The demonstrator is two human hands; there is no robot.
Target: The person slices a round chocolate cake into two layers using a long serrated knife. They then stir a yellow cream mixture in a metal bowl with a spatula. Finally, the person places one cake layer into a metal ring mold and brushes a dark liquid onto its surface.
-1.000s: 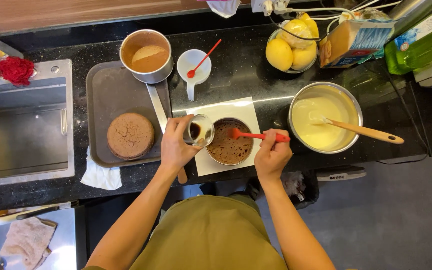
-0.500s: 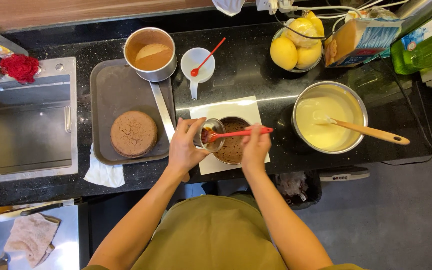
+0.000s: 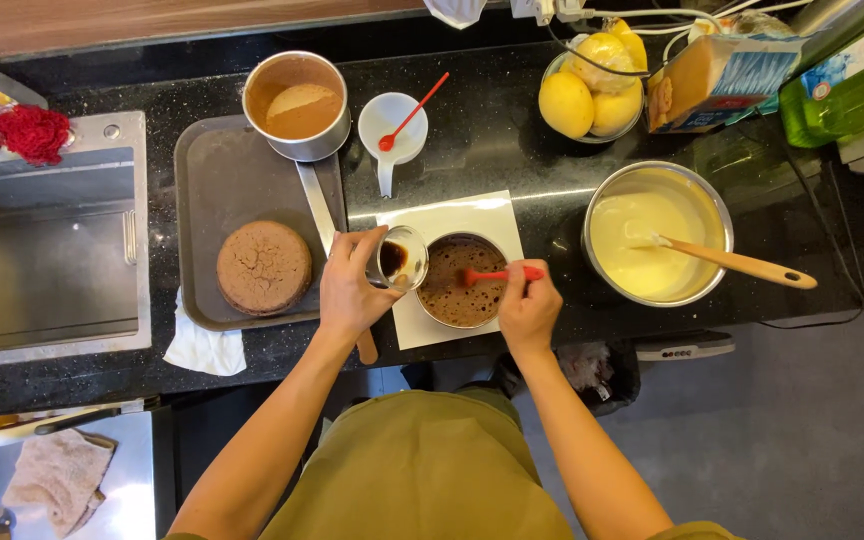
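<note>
The left hand (image 3: pixel 350 285) was wrapped around a small clear glass cup of dark liquid (image 3: pixel 399 258), tipped so that its mouth faced right, toward the round brown cake layer (image 3: pixel 462 280). That layer sat on a white paper square (image 3: pixel 452 215) near the front edge of the black speckled worktop (image 3: pixel 492 140). The cup's rim stood just beside the layer's left edge, nearly touching it.

The right hand (image 3: pixel 527 310) was pinched shut on the handle of a red silicone brush (image 3: pixel 497 273), whose long axis ran left to right across the layer, its head lying on the cake's top near the middle. The cup therefore lay just left of the brush head, with the left hand the nearer one to it.
</note>
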